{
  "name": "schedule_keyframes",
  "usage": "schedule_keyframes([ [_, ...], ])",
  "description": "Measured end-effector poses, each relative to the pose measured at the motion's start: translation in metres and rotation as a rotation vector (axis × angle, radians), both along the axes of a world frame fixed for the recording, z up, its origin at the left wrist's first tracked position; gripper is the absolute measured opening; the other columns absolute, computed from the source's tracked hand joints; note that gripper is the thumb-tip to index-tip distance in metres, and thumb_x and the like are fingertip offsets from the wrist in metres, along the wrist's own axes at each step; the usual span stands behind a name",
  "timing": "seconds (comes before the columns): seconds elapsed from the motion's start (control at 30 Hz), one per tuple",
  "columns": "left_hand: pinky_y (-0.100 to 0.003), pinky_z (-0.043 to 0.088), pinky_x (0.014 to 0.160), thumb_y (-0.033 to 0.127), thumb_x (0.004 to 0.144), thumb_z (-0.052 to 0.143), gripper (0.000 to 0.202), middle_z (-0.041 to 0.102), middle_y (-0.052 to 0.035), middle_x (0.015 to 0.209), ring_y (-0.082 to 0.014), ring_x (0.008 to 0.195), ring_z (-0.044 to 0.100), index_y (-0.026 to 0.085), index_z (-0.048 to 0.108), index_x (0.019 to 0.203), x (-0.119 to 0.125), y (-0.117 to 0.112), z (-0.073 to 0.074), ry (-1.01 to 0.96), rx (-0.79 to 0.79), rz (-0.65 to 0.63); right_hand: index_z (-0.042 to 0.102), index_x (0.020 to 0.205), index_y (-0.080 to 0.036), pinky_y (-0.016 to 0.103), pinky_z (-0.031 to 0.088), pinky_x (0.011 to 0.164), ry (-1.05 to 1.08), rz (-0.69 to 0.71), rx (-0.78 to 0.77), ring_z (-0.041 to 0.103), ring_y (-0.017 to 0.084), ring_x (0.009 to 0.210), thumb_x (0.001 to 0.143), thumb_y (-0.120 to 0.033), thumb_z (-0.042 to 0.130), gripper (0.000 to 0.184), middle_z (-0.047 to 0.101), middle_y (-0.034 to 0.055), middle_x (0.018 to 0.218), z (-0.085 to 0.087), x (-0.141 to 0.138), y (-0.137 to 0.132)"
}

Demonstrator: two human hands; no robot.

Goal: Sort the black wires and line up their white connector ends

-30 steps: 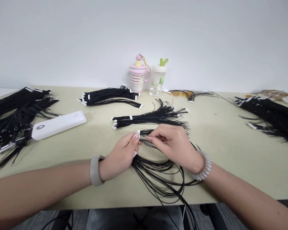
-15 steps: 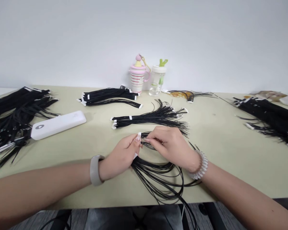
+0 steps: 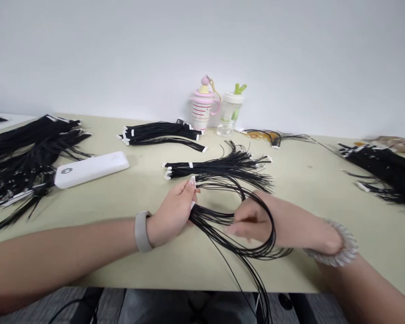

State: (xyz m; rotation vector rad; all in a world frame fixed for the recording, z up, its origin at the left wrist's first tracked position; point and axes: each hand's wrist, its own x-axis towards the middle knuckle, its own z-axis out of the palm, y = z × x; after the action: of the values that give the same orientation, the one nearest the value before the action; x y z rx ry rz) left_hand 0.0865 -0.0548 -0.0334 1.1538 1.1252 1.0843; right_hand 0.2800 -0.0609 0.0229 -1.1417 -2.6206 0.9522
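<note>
Holding the black wire bundle [image 3: 212, 227] over the table [image 3: 307, 211], your left hand [image 3: 170, 216] grips its white-tabbed end firmly. Your right hand [image 3: 253, 222] blurs among the loops, so you cannot tell whether its grip holds wire. The looped strands seem to call for separating next.

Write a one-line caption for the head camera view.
Left hand pinches the white-tabbed end of a black wire bundle, right hand amid its strands, on a pale green table.
</note>
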Motion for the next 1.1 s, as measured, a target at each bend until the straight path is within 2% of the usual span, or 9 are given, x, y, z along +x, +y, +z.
schedule_keyframes([
  [0.1, -0.023, 0.031, 0.041, 0.046, 0.086, 0.036, 0.037, 0.035, 0.0046, 0.052, -0.0088, 0.045, 0.034, 0.019, 0.039, 0.061, 0.0, -0.001, 0.001, 0.055, 0.032, 0.011, 0.037, 0.051, -0.015, 0.019, 0.019, 0.042, 0.022, 0.07, -0.004, 0.021, 0.005, 0.046, 0.087, -0.032, 0.041, 0.04, 0.026, -0.0052, 0.05, -0.014, -0.016, -0.003],
  [0.2, -0.023, 0.031, 0.043, 0.047, 0.086, 0.036, 0.037, 0.037, 0.0046, 0.052, -0.0089, 0.046, 0.035, 0.019, 0.039, 0.062, 0.0, -0.002, 0.0, 0.099, 0.065, 0.02, 0.039, 0.051, -0.015, 0.019, 0.02, 0.044, 0.082, -0.013, 0.143, 0.023, 0.004, 0.046, 0.086, -0.029, 0.041, 0.037, 0.028, -0.0058, 0.048, -0.025, -0.032, -0.005],
  [0.43, -0.023, 0.032, 0.046, 0.045, 0.087, 0.037, 0.035, 0.037, 0.0046, 0.054, -0.0091, 0.048, 0.036, 0.018, 0.039, 0.064, 0.0, -0.001, 0.0, 0.117, 0.084, 0.022, 0.049, 0.053, -0.014, 0.02, 0.024, 0.048, 0.03, -0.058, 0.345, 0.027, 0.005, 0.046, 0.082, -0.019, 0.044, 0.029, 0.036, -0.0049, 0.048, -0.032, -0.043, -0.007],
  [0.63, -0.024, 0.035, 0.045, 0.048, 0.086, 0.035, 0.035, 0.036, 0.0054, 0.051, -0.0094, 0.043, 0.038, 0.02, 0.039, 0.065, 0.0, -0.003, 0.003, 0.115, 0.061, -0.037, 0.053, 0.055, -0.016, 0.019, 0.027, 0.044, -0.058, 0.019, 0.312, 0.034, 0.004, 0.044, 0.071, -0.009, 0.048, 0.019, 0.046, -0.0053, 0.048, -0.022, -0.015, 0.005],
  [0.7, -0.025, 0.036, 0.044, 0.049, 0.086, 0.035, 0.036, 0.036, 0.0053, 0.051, -0.0097, 0.042, 0.039, 0.02, 0.039, 0.064, 0.0, -0.003, 0.003, 0.115, 0.051, -0.042, 0.058, 0.059, -0.018, 0.019, 0.028, 0.04, -0.028, -0.063, 0.299, 0.037, 0.005, 0.042, 0.075, -0.013, 0.049, 0.019, 0.049, -0.005, 0.048, -0.01, 0.005, 0.014],
  [0.8, -0.026, 0.038, 0.044, 0.051, 0.085, 0.035, 0.037, 0.037, 0.0049, 0.052, -0.0101, 0.043, 0.04, 0.02, 0.039, 0.064, 0.0, -0.003, 0.002, 0.133, 0.045, -0.033, 0.066, 0.067, -0.019, 0.021, 0.037, 0.042, 0.182, -0.425, 0.376, 0.049, 0.008, 0.044, 0.073, -0.022, 0.059, 0.011, 0.059, -0.0009, 0.053, 0.006, 0.033, 0.029],
  [0.9, -0.026, 0.039, 0.044, 0.052, 0.084, 0.035, 0.038, 0.037, 0.0047, 0.052, -0.0104, 0.043, 0.041, 0.02, 0.041, 0.065, -0.001, -0.003, 0.001, 0.16, 0.059, -0.03, 0.068, 0.083, -0.019, 0.027, 0.048, 0.055, 0.624, -0.741, 0.39, 0.06, 0.014, 0.066, 0.069, -0.026, 0.066, 0.016, 0.066, 0.0048, 0.081, 0.014, 0.047, 0.041],
  [1.0, -0.026, 0.039, 0.044, 0.052, 0.084, 0.035, 0.038, 0.037, 0.0048, 0.052, -0.0105, 0.044, 0.041, 0.02, 0.041, 0.066, -0.001, -0.003, 0.001, 0.167, 0.076, -0.043, 0.063, 0.096, -0.019, 0.028, 0.049, 0.063, 1.154, -0.776, 0.337, 0.059, 0.011, 0.072, 0.074, -0.023, 0.062, 0.023, 0.062, 0.0056, 0.098, 0.014, 0.046, 0.046],
  [1.1, -0.025, 0.038, 0.043, 0.052, 0.085, 0.033, 0.038, 0.037, 0.0047, 0.051, -0.0108, 0.043, 0.041, 0.02, 0.042, 0.065, -0.001, -0.003, 0.0, 0.161, 0.076, -0.057, 0.054, 0.113, -0.023, 0.021, 0.038, 0.044, 1.229, -0.805, 0.252, 0.045, 0.004, 0.045, 0.077, -0.02, 0.058, 0.037, 0.061, -0.0009, 0.071, 0.013, 0.036, 0.042],
])
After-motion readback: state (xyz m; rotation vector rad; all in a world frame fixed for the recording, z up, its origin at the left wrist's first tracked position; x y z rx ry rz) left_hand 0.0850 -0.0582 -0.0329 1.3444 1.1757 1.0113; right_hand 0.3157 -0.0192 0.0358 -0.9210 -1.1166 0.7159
